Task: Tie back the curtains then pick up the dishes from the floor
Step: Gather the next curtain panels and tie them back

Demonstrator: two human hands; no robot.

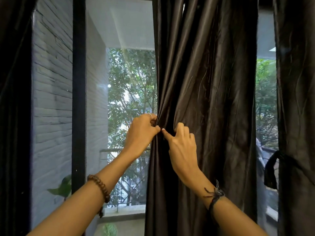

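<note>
Two forearms reach up from the bottom of the view, a beaded bracelet (99, 188) on the left wrist, a dark cord band (215, 195) on the right. The left hand (140, 133) pinches the left edge of the dark middle curtain (204, 92), fingers curled round the gathered cloth; a ring shows on one finger. The right hand (181, 147) rests against the same folds just beside it, its fingers curled into the pleats and its thumb stretched toward the left thumb until the two tips all but meet. The cloth hangs straight down, its long axis upright, and nearly all of its width lies to the right of both hands, so any bunching would likely have to sweep rightward, with the right hand the nearer to that bulk. No tie-back is visible on this panel. Farther right, the right-hand curtain (296, 99) already wears a dark tie-back (271, 167) cinched at its near edge. Beyond the window frame (78, 99) stand a pale brick wall (51, 82) and green trees (131, 92). The dishes and the floor are out of view.
</note>
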